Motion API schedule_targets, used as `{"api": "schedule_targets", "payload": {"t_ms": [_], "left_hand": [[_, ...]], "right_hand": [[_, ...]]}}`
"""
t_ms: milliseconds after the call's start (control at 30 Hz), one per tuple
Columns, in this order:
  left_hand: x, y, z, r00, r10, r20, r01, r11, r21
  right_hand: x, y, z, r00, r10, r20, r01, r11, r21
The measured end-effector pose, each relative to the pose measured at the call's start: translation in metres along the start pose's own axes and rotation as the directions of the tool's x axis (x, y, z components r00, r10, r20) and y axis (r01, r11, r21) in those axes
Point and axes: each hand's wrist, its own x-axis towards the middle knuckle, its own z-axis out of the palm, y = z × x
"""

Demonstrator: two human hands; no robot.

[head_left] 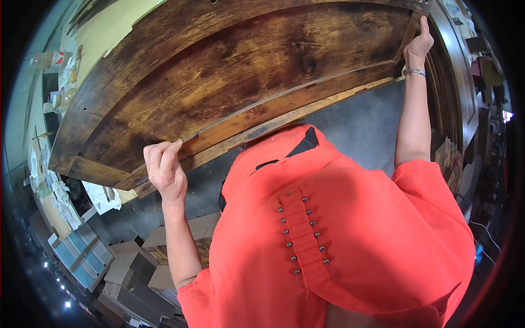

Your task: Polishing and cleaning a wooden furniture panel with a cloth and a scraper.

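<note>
A large dark-brown framed wooden panel [246,65] with a streaked grain spans the upper part of the view, tilted so its left end lies lower. My left hand [165,169] is closed on its near edge, towards the left end, with the fingertips hidden behind the wood. At the far right, my right hand [419,45] grips the panel's right end, the thumb lying along the edge and the other fingers out of sight. Beneath the near edge runs a lighter wooden strip [273,121], close against the panel.
Stacked cardboard boxes [134,279] stand on the floor at lower left. Behind the left end, a cluttered bench holds a clear bottle [50,59] and papers [101,197]. More dark wooden panels [456,71] stand at the right. A white cable [486,232] hangs at far right.
</note>
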Motion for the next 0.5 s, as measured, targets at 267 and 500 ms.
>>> {"api": "schedule_targets", "payload": {"t_ms": [267,500], "left_hand": [[-0.0006,0.0001,0.0007,1.0,-0.016,-0.002,0.016,1.0,-0.018],[-0.0003,-0.0008,0.0005,1.0,-0.02,0.0,0.02,0.999,-0.031]], "right_hand": [[-0.0031,-0.0036,0.0024,1.0,-0.004,-0.001,0.004,1.0,0.005],[-0.0031,-0.0033,0.0035,1.0,-0.006,0.007,0.006,1.0,0.011]]}}
